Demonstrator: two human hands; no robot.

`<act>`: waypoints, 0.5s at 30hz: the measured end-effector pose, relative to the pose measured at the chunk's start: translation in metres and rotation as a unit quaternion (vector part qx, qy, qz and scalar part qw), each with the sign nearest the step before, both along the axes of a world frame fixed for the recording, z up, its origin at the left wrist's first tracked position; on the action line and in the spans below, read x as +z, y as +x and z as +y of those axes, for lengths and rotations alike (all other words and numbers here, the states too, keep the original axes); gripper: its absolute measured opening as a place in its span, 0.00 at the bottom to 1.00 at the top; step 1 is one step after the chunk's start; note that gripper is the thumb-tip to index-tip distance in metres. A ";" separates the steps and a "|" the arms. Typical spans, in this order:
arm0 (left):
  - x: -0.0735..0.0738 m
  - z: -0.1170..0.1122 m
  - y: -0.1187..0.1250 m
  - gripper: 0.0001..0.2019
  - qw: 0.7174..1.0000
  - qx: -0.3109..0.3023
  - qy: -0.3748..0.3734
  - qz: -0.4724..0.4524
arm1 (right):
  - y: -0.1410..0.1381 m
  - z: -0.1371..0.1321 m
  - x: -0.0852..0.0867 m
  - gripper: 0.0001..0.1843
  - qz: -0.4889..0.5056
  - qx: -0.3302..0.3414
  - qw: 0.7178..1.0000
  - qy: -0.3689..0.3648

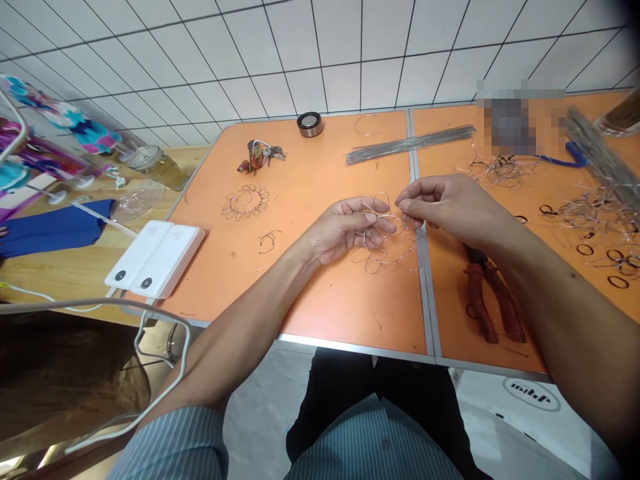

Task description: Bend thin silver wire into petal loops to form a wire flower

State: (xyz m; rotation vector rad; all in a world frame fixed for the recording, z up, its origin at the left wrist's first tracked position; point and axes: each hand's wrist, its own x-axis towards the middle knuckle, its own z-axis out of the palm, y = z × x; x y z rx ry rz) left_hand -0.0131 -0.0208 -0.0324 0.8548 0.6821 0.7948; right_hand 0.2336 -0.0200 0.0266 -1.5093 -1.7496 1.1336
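Note:
Thin silvery wire, bent into a ring of loops [387, 257], hangs just above the orange table between my hands. My left hand [345, 230] pinches its upper left part between thumb and fingers. To the right, my right hand [443, 207] has thumb and forefinger pressed together at the wire ring's upper right; the exact bit of wire there is too fine to make out. A finished-looking looped wire ring [246, 202] lies left of my hands, with a small tangle of wire [269, 241] below it. Red-handled pliers [493, 300] rest under my right forearm.
A bundle of straight wires [410, 145] lies at the back, near a roll of tape [310, 124] and some keys [263, 157]. Wire scraps and dark rings [585, 249] are scattered on the right. White power boxes [155, 259] stand at the left edge; a metal-edged seam [425, 280] divides the table.

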 end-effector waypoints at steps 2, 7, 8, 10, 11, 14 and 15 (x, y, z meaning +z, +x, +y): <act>0.000 0.000 0.000 0.10 1.000 0.000 0.001 -0.003 | 0.000 0.000 0.000 0.04 0.003 -0.001 1.000 -0.001; 0.000 -0.001 0.000 0.08 1.000 0.002 -0.005 -0.004 | 0.000 -0.002 0.004 0.07 0.023 -0.016 1.000 0.000; 0.000 -0.001 0.000 0.08 1.000 0.002 -0.006 -0.002 | 0.001 -0.002 0.004 0.08 0.026 -0.017 1.000 -0.001; 0.000 -0.001 0.001 0.06 1.000 0.004 -0.010 0.004 | 0.001 -0.002 0.004 0.09 0.031 -0.020 0.999 -0.001; 0.001 0.000 0.001 0.06 1.000 0.005 -0.012 0.006 | 0.002 -0.002 0.004 0.09 0.031 -0.021 0.999 0.000; 0.001 -0.001 0.002 0.03 1.000 0.009 -0.019 0.006 | 0.002 -0.001 0.002 0.08 0.029 -0.021 0.999 0.005; 0.002 -0.001 0.002 0.03 1.000 0.011 -0.021 0.006 | 0.002 0.000 0.002 0.07 0.030 -0.020 0.999 0.005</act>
